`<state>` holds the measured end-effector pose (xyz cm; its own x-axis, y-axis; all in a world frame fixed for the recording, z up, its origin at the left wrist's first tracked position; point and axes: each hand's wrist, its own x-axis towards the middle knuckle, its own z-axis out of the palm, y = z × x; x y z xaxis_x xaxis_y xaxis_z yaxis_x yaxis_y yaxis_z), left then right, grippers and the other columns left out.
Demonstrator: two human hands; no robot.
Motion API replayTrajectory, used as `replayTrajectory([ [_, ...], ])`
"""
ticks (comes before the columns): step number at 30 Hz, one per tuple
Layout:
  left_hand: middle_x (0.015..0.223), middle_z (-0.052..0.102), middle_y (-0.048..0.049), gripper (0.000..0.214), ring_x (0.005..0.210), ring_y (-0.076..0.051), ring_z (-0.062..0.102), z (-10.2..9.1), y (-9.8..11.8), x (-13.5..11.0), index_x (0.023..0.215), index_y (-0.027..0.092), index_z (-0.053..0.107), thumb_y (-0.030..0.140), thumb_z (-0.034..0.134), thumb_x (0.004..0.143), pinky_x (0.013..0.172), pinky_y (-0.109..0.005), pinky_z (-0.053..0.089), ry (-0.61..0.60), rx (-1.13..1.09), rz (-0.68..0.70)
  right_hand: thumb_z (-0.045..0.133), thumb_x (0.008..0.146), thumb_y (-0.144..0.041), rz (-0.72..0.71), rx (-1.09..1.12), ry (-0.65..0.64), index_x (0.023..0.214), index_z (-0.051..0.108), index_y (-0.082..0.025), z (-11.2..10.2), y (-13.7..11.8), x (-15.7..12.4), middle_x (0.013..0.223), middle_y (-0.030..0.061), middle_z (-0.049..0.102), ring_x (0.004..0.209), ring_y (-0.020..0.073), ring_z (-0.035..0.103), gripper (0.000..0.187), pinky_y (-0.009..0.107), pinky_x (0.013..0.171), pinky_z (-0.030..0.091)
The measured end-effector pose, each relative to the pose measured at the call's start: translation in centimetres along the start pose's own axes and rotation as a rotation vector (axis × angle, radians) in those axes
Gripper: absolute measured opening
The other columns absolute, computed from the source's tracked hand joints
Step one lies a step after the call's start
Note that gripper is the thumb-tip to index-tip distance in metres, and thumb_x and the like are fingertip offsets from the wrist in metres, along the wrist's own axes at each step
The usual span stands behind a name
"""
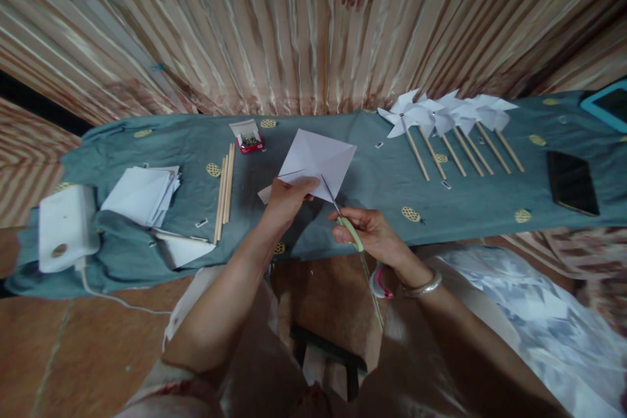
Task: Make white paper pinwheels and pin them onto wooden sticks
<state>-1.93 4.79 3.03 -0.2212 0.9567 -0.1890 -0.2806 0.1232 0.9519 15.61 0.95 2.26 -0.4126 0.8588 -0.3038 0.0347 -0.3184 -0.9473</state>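
My left hand [290, 201] grips a square sheet of white paper [321, 155] by its near corner, thumb on top. Fold lines cross the sheet, and a slit shows near my thumb. In my right hand [369, 232] is a pair of scissors [351, 231] with light green handles. Their blades point up and left and lie against the sheet near its lower edge; how far they are apart is hard to make out. Partly under my left hand, a pale strip [265, 194] shows, its kind unclear.
Finished paper pinwheels [443, 114] on sticks lie at the back right, near a phone [572, 183]. To the left are wooden sticks [226, 192], a red box of pins [249, 141], a paper stack [140, 194] and a white corded box [67, 227]. A green cloth [377, 192] covers the table.
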Motion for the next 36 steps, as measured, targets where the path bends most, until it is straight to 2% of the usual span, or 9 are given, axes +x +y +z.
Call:
replayTrajectory([
  [8,0.058,0.064,-0.0001,0.018,0.050,-0.012,0.053,-0.06,-0.10,0.03,0.060,0.016,0.067,0.025,0.078,0.050,0.045,-0.023,0.042,0.012,-0.006,-0.007,0.087,0.055,-0.046,0.051,0.055,0.011,0.084,0.071,-0.020,0.14,-0.05,0.15,0.055,-0.0057,0.061,0.052,0.0089,0.054,0.042,0.022,0.051,0.043],
  [14,0.054,0.061,0.0006,0.015,0.048,-0.011,0.050,0.13,-0.03,-0.25,0.055,0.017,0.064,0.024,0.077,0.051,0.045,-0.022,0.041,-0.008,0.021,-0.008,0.085,0.057,-0.048,0.028,0.042,0.005,0.084,0.071,-0.020,0.02,0.00,0.16,0.056,-0.0055,0.060,0.053,0.0084,0.054,0.042,0.021,0.051,0.042],
  [20,0.058,0.063,0.0006,0.019,0.051,-0.011,0.052,0.13,0.12,-0.32,0.061,0.016,0.065,0.025,0.077,0.049,0.046,-0.022,0.041,0.000,0.025,-0.035,0.089,0.052,-0.046,0.050,0.065,0.014,0.082,0.070,-0.020,0.11,0.19,0.30,0.056,-0.0059,0.060,0.053,0.0082,0.054,0.044,0.020,0.050,0.043],
  [26,0.056,0.062,0.0004,0.015,0.049,-0.011,0.050,0.11,-0.02,-0.33,0.058,0.017,0.063,0.024,0.075,0.052,0.045,-0.022,0.041,-0.016,0.036,-0.021,0.086,0.058,-0.048,0.025,0.057,-0.002,0.084,0.071,-0.021,0.02,0.49,0.34,0.057,-0.0048,0.061,0.054,0.0088,0.055,0.040,0.021,0.050,0.043],
  [36,0.059,0.064,-0.0008,0.018,0.050,-0.012,0.052,-0.08,-0.28,-0.25,0.061,0.015,0.066,0.026,0.077,0.052,0.047,-0.024,0.040,-0.019,0.021,-0.041,0.089,0.053,-0.042,0.031,0.075,0.017,0.079,0.070,-0.019,0.37,0.13,0.37,0.053,-0.0061,0.060,0.050,0.0071,0.053,0.039,0.020,0.049,0.042],
])
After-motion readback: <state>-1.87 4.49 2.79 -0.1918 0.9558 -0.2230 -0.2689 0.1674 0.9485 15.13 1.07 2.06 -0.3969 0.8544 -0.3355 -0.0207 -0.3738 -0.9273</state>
